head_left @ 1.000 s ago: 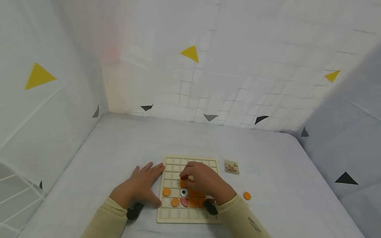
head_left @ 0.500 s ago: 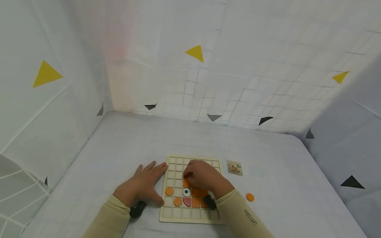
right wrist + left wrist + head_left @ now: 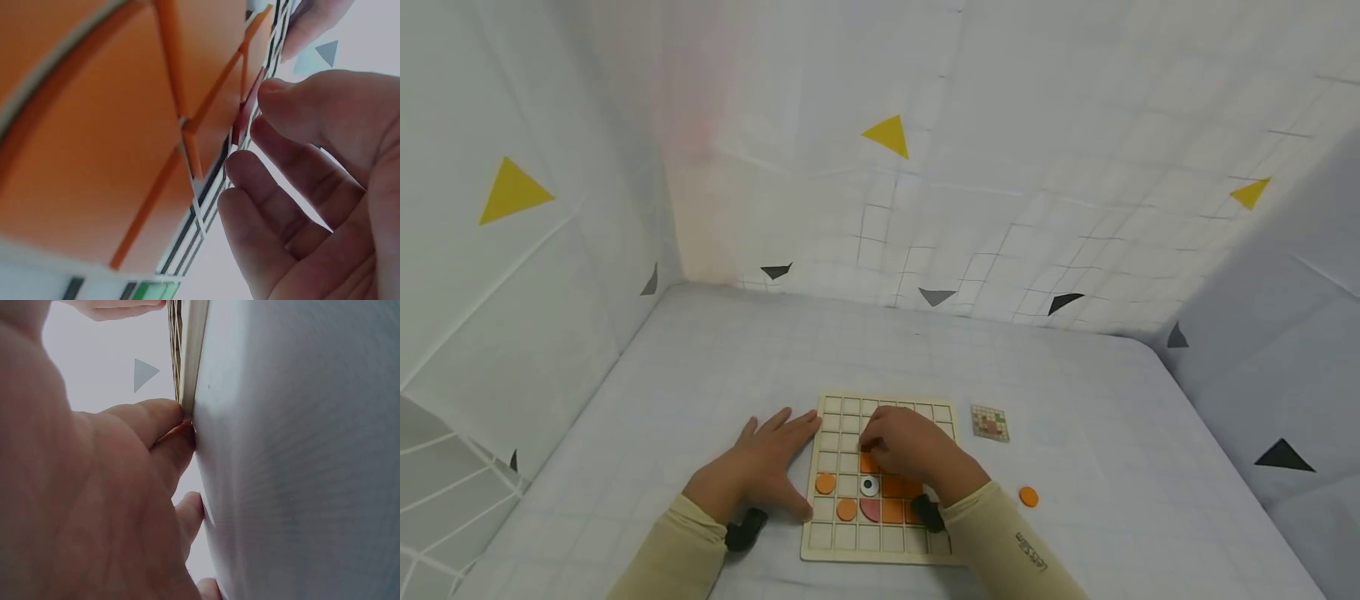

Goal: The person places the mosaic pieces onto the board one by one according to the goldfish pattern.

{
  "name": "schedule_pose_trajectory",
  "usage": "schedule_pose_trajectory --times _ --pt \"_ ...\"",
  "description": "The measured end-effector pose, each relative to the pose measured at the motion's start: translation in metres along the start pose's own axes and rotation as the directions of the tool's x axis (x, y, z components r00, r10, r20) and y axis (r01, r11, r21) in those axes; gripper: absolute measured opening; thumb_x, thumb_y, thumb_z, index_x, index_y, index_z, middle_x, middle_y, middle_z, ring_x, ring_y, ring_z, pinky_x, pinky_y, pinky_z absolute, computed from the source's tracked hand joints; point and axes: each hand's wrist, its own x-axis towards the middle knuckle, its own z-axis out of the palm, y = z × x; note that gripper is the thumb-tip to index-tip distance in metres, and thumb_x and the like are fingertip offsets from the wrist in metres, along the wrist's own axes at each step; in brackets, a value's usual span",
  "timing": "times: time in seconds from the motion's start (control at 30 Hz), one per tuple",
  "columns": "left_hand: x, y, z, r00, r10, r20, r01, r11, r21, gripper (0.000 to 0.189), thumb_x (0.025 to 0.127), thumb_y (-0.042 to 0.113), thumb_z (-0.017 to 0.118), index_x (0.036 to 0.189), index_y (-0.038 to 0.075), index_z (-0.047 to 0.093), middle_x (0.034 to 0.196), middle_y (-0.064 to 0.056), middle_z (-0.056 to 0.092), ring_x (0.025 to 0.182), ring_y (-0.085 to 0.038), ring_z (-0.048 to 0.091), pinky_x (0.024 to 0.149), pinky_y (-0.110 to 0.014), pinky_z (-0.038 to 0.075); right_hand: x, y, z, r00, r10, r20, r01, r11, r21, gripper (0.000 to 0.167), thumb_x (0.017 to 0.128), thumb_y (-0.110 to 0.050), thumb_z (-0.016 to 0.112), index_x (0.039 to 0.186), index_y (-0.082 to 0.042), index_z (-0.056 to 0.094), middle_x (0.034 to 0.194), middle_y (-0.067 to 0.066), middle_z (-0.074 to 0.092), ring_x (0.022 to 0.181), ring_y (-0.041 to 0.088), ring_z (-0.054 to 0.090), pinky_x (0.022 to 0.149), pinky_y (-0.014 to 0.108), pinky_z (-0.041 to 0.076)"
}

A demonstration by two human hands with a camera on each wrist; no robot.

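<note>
A pale wooden grid board (image 3: 821, 537) lies on the white table. My left hand (image 3: 752, 471) spreads along its left side, fingertips and thumb at the edge; in the left wrist view, fingers (image 3: 153, 415) touch the rim. Over the board's middle, my right hand (image 3: 913, 446) has its fingers bent down. The right wrist view shows its thumb and fingertips at a dark red piece (image 3: 246, 107), which lies low in the grid beside orange pieces (image 3: 212, 134). On the board sit a white eye disc (image 3: 869, 486), a pink rounded piece (image 3: 870, 509) and an orange disc (image 3: 825, 483).
A small patterned card (image 3: 990, 423) lies right of the board. A loose orange disc (image 3: 1028, 497) is on the table further right. Beyond the table rise white walls with yellow and dark triangles.
The dark red piece, visible between the right fingers one second ago, is now down at the board and hidden from the head view. The left hand stays at the board's edge.
</note>
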Motion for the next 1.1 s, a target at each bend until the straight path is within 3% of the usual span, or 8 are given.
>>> schedule_pose_trajectory --times 0.17,0.37,0.67,0.73,0.8,0.93,1.03,1.1 --pt "-0.002 0.001 -0.003 1.0 0.009 0.0 -0.009 1.0 0.005 0.123 0.056 0.052 0.094 0.159 0.022 0.035 0.168 0.005 0.029 0.158 -0.033 0.014 0.124 -0.069 0.005 -0.013 0.0 -0.002 0.998 0.041 -0.037 -0.039 0.999 0.036 0.024 0.095 -0.01 0.062 0.107 -0.019 0.08 0.107 -0.007 0.071 0.099 0.011 0.064 0.094 0.033 0.057" --pt "-0.005 0.002 -0.006 1.0 0.009 -0.014 -0.009 1.0 0.026 0.124 0.055 0.051 0.094 0.159 0.02 0.035 0.168 0.003 0.03 0.157 -0.035 0.016 0.123 -0.07 0.006 -0.039 0.002 -0.003 0.991 0.087 -0.099 -0.081 0.995 0.064 0.022 0.096 -0.017 0.067 0.115 -0.015 0.077 0.114 -0.003 0.07 0.106 0.015 0.064 0.097 0.037 0.057" --pt "-0.002 0.001 0.0 1.0 0.02 -0.001 -0.02 1.0 0.02 0.125 0.054 0.052 0.094 0.159 0.019 0.035 0.168 0.0 0.03 0.157 -0.038 0.017 0.121 -0.073 0.007 -0.086 0.01 -0.007 0.959 0.205 -0.197 -0.171 0.97 0.175 0.026 0.094 -0.014 0.068 0.119 -0.013 0.074 0.118 -0.002 0.068 0.107 0.019 0.066 0.089 0.043 0.059" --pt "-0.002 0.0 0.0 1.0 0.026 -0.003 -0.026 0.999 0.024 0.126 0.054 0.053 0.094 0.159 0.019 0.035 0.168 0.0 0.03 0.156 -0.038 0.017 0.121 -0.073 0.007 -0.093 0.016 -0.006 0.942 0.254 -0.218 -0.214 0.958 0.191 0.027 0.093 -0.014 0.07 0.12 -0.014 0.074 0.118 -0.003 0.068 0.109 0.02 0.066 0.094 0.045 0.058" --pt "-0.002 -0.002 0.001 0.999 0.031 -0.012 -0.03 0.999 0.029 0.126 0.054 0.053 0.093 0.159 0.018 0.034 0.168 -0.001 0.03 0.156 -0.039 0.018 0.121 -0.074 0.007 -0.1 0.021 -0.005 0.92 0.312 -0.239 -0.262 0.94 0.22 0.028 0.092 -0.014 0.073 0.12 -0.014 0.074 0.119 -0.003 0.069 0.122 0.027 0.063 0.102 0.051 0.054" --pt "-0.003 -0.003 0.001 0.999 0.041 -0.023 -0.04 0.999 0.036 0.125 0.054 0.053 0.093 0.16 0.018 0.034 0.167 -0.002 0.031 0.156 -0.039 0.018 0.121 -0.074 0.007 -0.111 0.03 -0.003 0.864 0.437 -0.249 -0.369 0.887 0.277 0.032 0.089 -0.014 0.076 0.121 -0.017 0.073 0.129 0.002 0.068 0.143 0.038 0.047 0.111 0.058 0.046" --pt "-0.003 -0.003 0.002 0.998 0.052 -0.024 -0.051 0.998 0.04 0.125 0.054 0.054 0.092 0.16 0.018 0.034 0.167 -0.002 0.031 0.156 -0.04 0.018 0.12 -0.075 0.007 -0.12 0.036 -0.002 0.829 0.506 -0.237 -0.435 0.851 0.294 0.034 0.088 -0.014 0.077 0.122 -0.018 0.073 0.143 0.007 0.061 0.137 0.035 0.053 0.104 0.055 0.052" --pt "-0.002 -0.002 0.002 0.998 0.054 -0.023 -0.053 0.998 0.04 0.126 0.054 0.054 0.092 0.159 0.018 0.034 0.167 -0.002 0.031 0.155 -0.04 0.018 0.12 -0.075 0.007 -0.126 0.04 -0.001 0.811 0.536 -0.236 -0.471 0.837 0.279 0.035 0.087 -0.015 0.078 0.121 -0.019 0.072 0.144 0.006 0.06 0.127 0.03 0.061 0.101 0.052 0.054"
